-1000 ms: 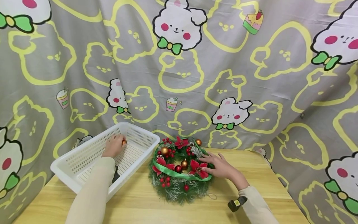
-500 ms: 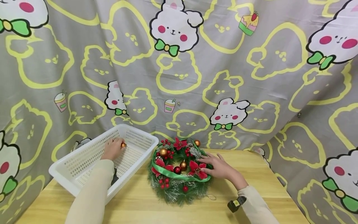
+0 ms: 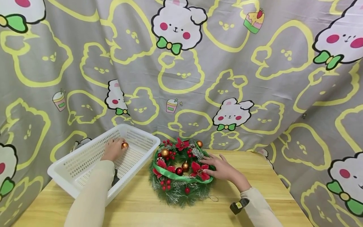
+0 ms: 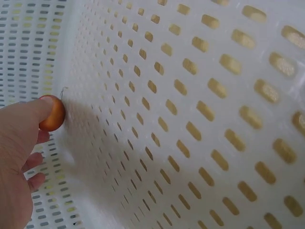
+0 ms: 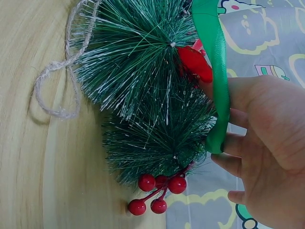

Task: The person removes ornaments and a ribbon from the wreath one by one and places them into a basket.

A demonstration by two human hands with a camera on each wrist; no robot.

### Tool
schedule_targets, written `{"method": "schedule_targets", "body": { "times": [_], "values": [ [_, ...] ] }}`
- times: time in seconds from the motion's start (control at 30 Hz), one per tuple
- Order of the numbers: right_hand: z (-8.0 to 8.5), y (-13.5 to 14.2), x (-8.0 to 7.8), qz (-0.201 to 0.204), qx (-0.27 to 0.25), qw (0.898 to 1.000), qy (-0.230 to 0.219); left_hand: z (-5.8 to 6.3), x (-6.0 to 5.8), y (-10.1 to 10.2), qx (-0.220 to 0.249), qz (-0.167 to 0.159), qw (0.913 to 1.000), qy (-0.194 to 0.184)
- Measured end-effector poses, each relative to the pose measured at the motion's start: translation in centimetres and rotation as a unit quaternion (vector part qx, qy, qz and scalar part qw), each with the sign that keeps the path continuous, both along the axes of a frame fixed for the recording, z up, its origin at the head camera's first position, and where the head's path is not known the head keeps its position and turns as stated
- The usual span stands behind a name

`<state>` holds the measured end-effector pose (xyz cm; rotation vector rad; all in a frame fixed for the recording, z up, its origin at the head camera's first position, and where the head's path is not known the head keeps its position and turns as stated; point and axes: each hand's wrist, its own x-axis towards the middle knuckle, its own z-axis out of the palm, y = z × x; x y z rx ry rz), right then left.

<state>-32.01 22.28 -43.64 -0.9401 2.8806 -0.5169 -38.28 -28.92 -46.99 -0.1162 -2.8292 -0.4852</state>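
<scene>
My left hand (image 3: pixel 114 148) reaches into a white plastic basket (image 3: pixel 139 130) and pinches a shiny copper-orange Christmas bauble (image 4: pixel 53 113) between thumb and fingers. A small wire hook on the bauble points up near the basket's perforated wall in the left wrist view. On the table lies a green Christmas wreath (image 3: pixel 181 192) with red poinsettias, berries, gold and red baubles. A loose green ribbon (image 3: pixel 181 179) runs over it. My right hand (image 3: pixel 222 167) touches the wreath's right side with extended fingers; some fingertips are behind the ribbon in the right wrist view.
The basket stands at the left of the wooden table (image 3: pixel 136 209). A twine loop (image 5: pixel 57 90) trails from the wreath onto the tabletop. A grey curtain (image 3: pixel 181 66) with cartoon animals hangs close behind the table and on both sides.
</scene>
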Motion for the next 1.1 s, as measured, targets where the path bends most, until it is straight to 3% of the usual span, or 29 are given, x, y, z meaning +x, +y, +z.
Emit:
{"method": "schedule_targets", "body": {
  "times": [0.23, 0.57, 0.8, 1.1],
  "values": [
    [-0.1, 0.0, 0.1, -0.001, -0.004, 1.000, -0.002, 0.9, -0.4, 0.5, 0.020, 0.003, 0.9994, -0.029],
    [0.0, -0.1, 0.3, -0.002, -0.007, 1.000, 0.006, 4.8, -1.4, 1.8, 0.040, -0.026, 0.9987, -0.017],
    [0.1, -0.2, 0.7, -0.004, 0.003, 1.000, 0.030, 8.7, -1.7, 3.7, 0.047, -0.055, 0.9966, 0.038],
    [-0.4, -0.1, 0.6, 0.007, 0.016, 0.997, 0.079, 13.6, -0.3, 8.3, 0.033, -0.120, 0.9858, 0.113]
  ]
}}
